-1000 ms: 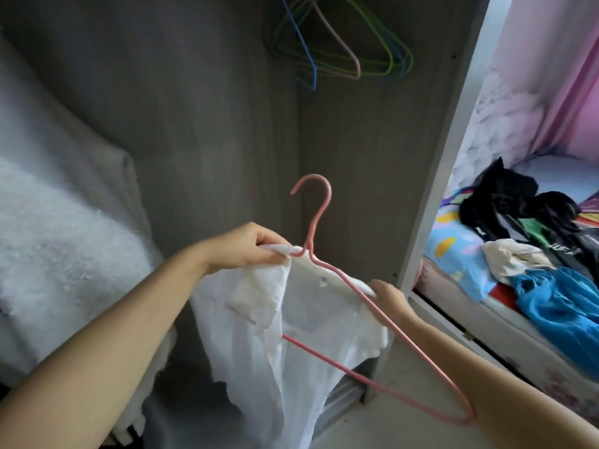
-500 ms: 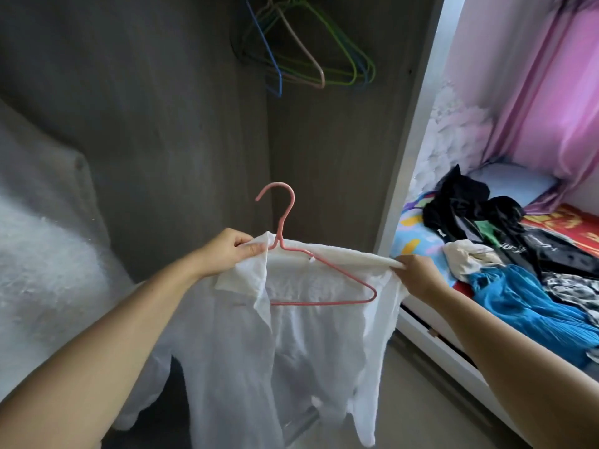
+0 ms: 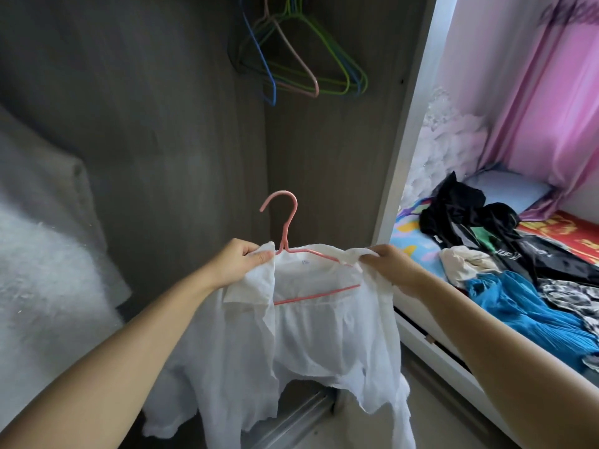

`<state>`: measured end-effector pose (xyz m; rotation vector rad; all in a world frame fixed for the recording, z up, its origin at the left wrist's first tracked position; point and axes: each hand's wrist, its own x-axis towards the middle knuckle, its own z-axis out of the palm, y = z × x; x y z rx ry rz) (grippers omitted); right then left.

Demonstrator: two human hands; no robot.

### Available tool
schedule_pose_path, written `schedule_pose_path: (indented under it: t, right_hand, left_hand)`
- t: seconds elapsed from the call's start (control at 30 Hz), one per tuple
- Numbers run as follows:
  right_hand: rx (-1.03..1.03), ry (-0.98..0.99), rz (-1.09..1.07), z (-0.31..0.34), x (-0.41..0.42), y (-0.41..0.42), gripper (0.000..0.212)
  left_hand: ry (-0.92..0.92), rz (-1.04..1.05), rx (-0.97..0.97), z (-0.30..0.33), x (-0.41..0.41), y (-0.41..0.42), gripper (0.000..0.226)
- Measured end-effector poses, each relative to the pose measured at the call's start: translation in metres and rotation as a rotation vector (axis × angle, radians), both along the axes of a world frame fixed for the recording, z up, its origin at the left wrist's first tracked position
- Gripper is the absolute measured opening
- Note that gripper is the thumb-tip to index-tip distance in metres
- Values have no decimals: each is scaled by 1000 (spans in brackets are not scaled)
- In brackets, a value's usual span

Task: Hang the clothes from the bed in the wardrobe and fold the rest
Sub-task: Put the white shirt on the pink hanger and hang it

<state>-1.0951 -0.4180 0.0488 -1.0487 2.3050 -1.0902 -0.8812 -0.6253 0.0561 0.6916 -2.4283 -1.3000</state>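
Head view looked down at my two hands holding a white shirt (image 3: 311,335) on a pink hanger (image 3: 285,241), in front of the open wardrobe (image 3: 162,124). My left hand (image 3: 236,264) pinched the shirt's left collar edge just beside the hanger's neck; my right hand (image 3: 392,270) gripped the bunched cloth over the hanger's right shoulder. Both were closed on fabric, neither on the wire itself as far as I could tell.

The hanger's long axis ran left to right between my hands, its hook standing upright and free above them. Straight above that hook, well apart from it, a cluster of empty hangers (image 3: 304,69) hung near the wardrobe's top edge; the rail itself was out of frame. I judged the coming move to be a straight lift, and my left hand sat nearer the hook to steer it.

Open room lay up the wardrobe's back corner. A white fluffy bulk (image 3: 39,254) crowded the left side, and the door frame (image 3: 408,124) bounded the right. More clothes (image 3: 505,254) lay on the bed (image 3: 421,322) beyond it.
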Motion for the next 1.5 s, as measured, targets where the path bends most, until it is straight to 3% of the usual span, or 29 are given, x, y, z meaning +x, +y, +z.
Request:
schedule_pose_path:
  t: [0.17,0.27,0.4,0.47,0.5,0.57,0.67,0.8,0.9,0.97,1.03,1.07,1.17,1.23,1.3,1.43,1.5]
  right_hand:
    - [-118,-71,86,25,29,-11,23]
    - [-129,123,94,38,29,-6,18]
    - [-23,522,291,42,22,0,27]
    - [47,596,306,45,21,2,12]
    - [68,624,297,46,21,1,8]
    - [1,660,228,46,21,1,18]
    - [-128,744,79,50,20,1,32]
    - [-196,683,-54,55,13,4,40]
    - [-194,460,152,59,16,2,21]
    - [-247,245,344,72,21,4,43]
    - [-316,161,367,85,13,9,45]
    - [-310,223,322,93,7,10,41]
    - [-120,737,215,100,-4,11,29]
    - [-94,948,206,90,2,8,38]
    - [-148,956,170,81,12,2,32]
    - [-287,708,223,86,34,-28,17]
    - [-340,630,234,97,51,-50,13]
  left_hand:
    - [48,-93,85,3,-2,11,57]
    - [72,-111,131,9,1,11,63]
    - [182,-60,150,18,6,11,48]
    - [242,-18,156,20,9,8,51]
    - [261,-5,122,21,11,7,52]
    - [290,23,-28,19,13,3,49]
    - [254,193,-405,14,22,-12,41]
    - [163,287,-707,3,40,-39,44]
    - [160,391,-636,-1,39,-41,33]
    - [214,476,-619,0,42,-42,29]
    - [264,478,-638,2,50,-47,32]
    - [287,483,-640,3,54,-51,33]
    - [308,552,-603,8,62,-62,32]
    - [317,593,-579,13,64,-66,31]
    - [323,612,-576,17,66,-70,30]
    - [201,689,-594,30,71,-96,37]
    - [125,749,-438,41,72,-103,53]
